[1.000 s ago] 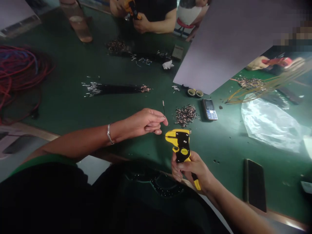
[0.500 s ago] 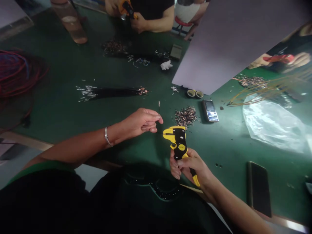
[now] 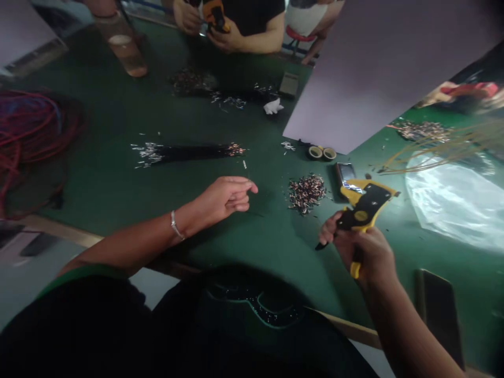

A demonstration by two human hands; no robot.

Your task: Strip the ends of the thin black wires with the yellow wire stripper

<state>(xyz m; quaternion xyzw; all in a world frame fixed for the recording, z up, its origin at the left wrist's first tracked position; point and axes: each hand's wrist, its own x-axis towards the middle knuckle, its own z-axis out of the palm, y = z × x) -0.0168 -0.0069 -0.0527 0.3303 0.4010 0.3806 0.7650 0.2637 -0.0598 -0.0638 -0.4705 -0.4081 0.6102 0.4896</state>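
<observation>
**Q:** Quick, what's on the bench, L to R?

**Me:** Red & blue wire coil (image 3: 27, 142) on the green mat (image 3: 90, 173). Next, a long bundle of black wires (image 3: 189, 153), shiny tips both ends, laid flat.

**Q:** Your hands?

**Me:** L hand (image 3: 226, 198) is empty, fingers loose & half open. Short wire (image 3: 244, 166) lies just past my fingertips, not touching, prob on the mat. R hand (image 3: 364, 252) is closed tight round the handle of my yellow & black wire stripper (image 3: 364, 210), held up over the mat, nothing in its mouth that I can see.

**Q:** What else is by you?

**Me:** Pile of small metal-tipped bits (image 3: 307, 193) betw my hands, phone (image 3: 345, 173) half behind the stripper, clear plastic bag (image 3: 452, 202) far R.

**Q:** Done vs left?

**Me:** Looks like one full bundle done, plus that pile. Coil looks untouched, so plenty left, but can't tell how many wires exactly. Co-worker's hands (image 3: 214, 26) across the bench are busy w/ a yellow tool (image 3: 214, 14).
</observation>
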